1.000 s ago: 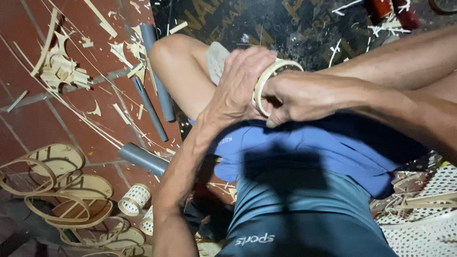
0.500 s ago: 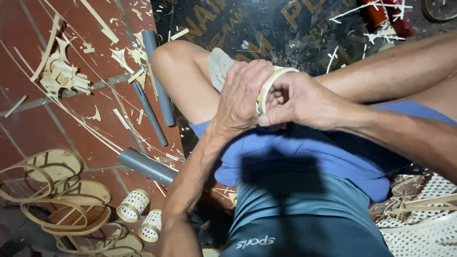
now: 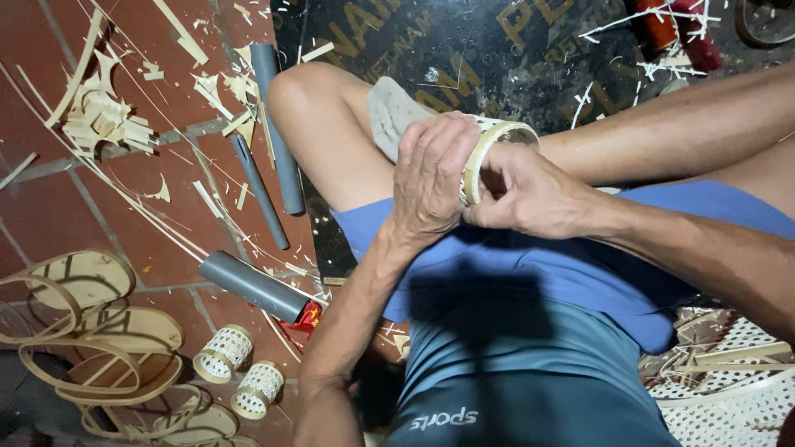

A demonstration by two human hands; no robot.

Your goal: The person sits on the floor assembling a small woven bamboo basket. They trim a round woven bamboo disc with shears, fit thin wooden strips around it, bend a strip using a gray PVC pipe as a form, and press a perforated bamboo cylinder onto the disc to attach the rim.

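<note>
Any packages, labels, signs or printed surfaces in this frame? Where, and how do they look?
Printed mat: top centre floor, black sheet, tan lettering.
Shirt print: bottom centre, small white lettering on grey-blue cloth.
Red wrapper: by grey tube, crumpled, glossy.
No screens or signs.

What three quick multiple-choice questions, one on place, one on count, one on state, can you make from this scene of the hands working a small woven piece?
1. Where is the small woven ring held?
A. on the tile floor
B. over the lap
C. on a shelf

2. How many small woven cylinders stand on the floor lower left?
A. two
B. four
C. six

3. What grips the ring?
A. left hand only
B. neither hand
C. both hands

Answers: 1 B, it sits above the thighs. 2 A, a pair stands beside the grey pipe. 3 C, the left hand and right hand both clasp it.
</note>
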